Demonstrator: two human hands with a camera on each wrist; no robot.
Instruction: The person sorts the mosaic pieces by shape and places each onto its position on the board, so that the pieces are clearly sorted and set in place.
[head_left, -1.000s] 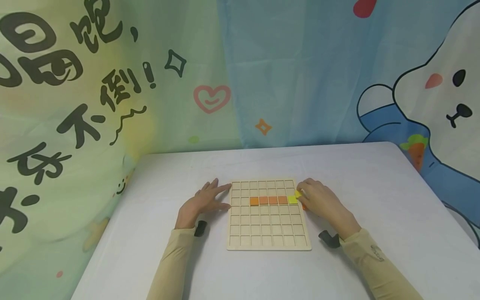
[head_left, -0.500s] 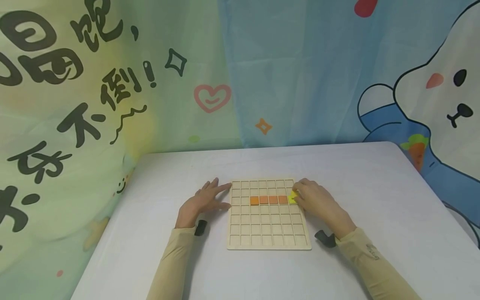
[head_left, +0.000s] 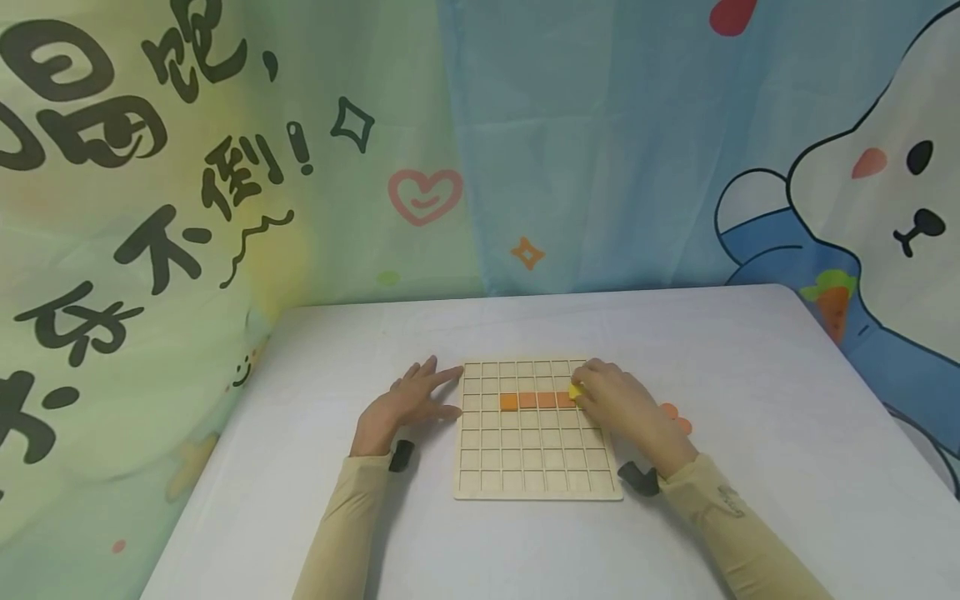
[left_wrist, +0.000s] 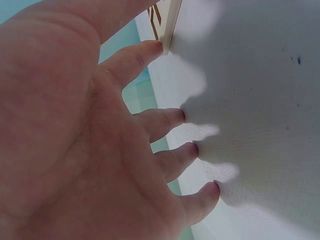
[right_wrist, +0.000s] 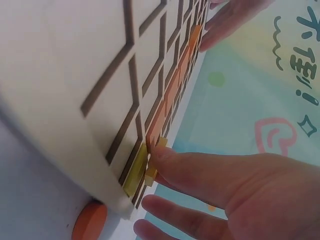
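Note:
My right hand (head_left: 618, 408) pinches a small yellow tile (right_wrist: 156, 162) between thumb and fingers. The tile is close over the wooden grid board (head_left: 536, 500), near the right end of a row of tiles. That row holds an orange tile (head_left: 508, 402) at its left and several lighter orange tiles (head_left: 546, 400). A yellow-green tile (right_wrist: 135, 172) sits in the cell near the board's right edge; in the head view my right hand covers it. With fingers spread, my left hand (head_left: 401, 408) rests on the table, its index finger and thumb at the board's left edge.
Small round orange discs (head_left: 677, 419) lie on the white table (head_left: 525, 550) right of the board, partly behind my right hand. One orange disc (right_wrist: 90, 221) shows beside the board's edge in the right wrist view. A printed curtain (head_left: 600, 167) hangs behind the table.
My right hand has moved left over the board with the yellow tile, now covering the yellow-green tile. The discs at the right have come into view. My left hand has stayed put.

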